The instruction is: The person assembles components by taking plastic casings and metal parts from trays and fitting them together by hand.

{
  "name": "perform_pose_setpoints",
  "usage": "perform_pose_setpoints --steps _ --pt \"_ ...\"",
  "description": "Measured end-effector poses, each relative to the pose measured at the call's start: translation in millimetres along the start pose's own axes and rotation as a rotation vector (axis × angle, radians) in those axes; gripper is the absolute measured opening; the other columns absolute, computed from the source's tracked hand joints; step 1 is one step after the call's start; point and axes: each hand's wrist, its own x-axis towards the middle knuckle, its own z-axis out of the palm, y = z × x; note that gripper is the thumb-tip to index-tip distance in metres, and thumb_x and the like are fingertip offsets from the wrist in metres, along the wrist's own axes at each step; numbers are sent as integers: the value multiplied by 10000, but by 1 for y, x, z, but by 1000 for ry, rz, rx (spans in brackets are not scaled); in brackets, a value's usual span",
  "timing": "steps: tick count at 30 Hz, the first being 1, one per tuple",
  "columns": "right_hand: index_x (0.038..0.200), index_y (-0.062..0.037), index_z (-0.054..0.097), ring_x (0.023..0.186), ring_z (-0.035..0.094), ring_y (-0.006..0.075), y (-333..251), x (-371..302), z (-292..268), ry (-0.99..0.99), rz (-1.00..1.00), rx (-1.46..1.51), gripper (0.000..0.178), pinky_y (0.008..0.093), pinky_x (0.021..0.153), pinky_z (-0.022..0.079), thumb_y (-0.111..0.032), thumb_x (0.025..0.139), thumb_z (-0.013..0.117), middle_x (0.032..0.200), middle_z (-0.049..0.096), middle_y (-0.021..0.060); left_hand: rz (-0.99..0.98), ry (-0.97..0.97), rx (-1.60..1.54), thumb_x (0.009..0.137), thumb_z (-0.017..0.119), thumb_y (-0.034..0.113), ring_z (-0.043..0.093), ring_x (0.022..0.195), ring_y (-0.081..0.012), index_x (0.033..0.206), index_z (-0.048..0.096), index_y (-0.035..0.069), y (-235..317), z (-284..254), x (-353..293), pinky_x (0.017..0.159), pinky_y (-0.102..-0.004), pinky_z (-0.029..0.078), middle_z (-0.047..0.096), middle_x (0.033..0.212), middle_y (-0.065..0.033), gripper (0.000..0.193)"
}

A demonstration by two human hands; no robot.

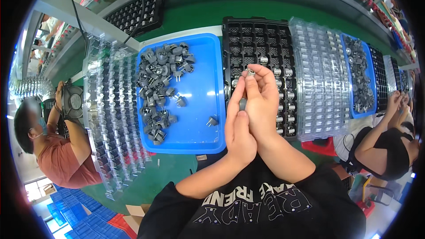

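Note:
My two hands are pressed together over the near left part of a black compartment tray (248,40). My right hand (264,110) pinches a small silver metal cylinder (250,72) between thumb and fingertips. The fingers of my left hand (239,139) are closed against it, around a grey plug-like part (242,103) that shows only partly between the palms. Several silver cylinders (289,94) sit in the tray's right-hand pockets. Left of my hands, a blue bin (199,106) holds many grey two-pin plug parts (156,73), heaped on its left side.
Stacked clear plastic trays stand right (318,79) and left (113,106) of me. Farther right is another blue bin (369,79) of parts. One person (66,150) works at the left, another (385,146) at the right. A metal frame beam (84,11) crosses the upper left.

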Motion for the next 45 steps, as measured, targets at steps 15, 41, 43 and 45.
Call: perform_pose_setpoints --steps 15,41,43,45 --pt "1087 13 750 864 753 237 -70 -68 -36 -499 -722 -327 264 307 723 592 24 834 825 998 776 144 -94 -217 -406 1050 644 384 610 1042 -132 1380 537 12 89 -62 -36 902 -301 497 625 1326 -123 508" --pt "1041 -19 785 793 741 248 -83 -66 -46 -622 -1087 -511 363 334 679 608 -102 707 901 950 755 107 -68 -280 -129 857 790 552 707 912 -127 1081 676 -11 85 -56 -39 808 -282 573 749 1029 -86 617" --pt "1040 -26 789 789 740 244 -81 -65 -46 -615 -1082 -510 357 332 674 606 -104 711 902 948 755 104 -76 -286 -154 864 797 530 707 918 -127 1089 675 -12 82 -56 -38 813 -280 571 749 1033 -86 598" --pt "1043 -38 794 785 735 239 -81 -64 -46 -615 -1067 -526 359 326 671 598 -114 711 905 942 753 95 -81 -287 -189 878 808 494 707 928 -126 1100 675 -11 79 -57 -39 818 -276 566 749 1036 -85 567"
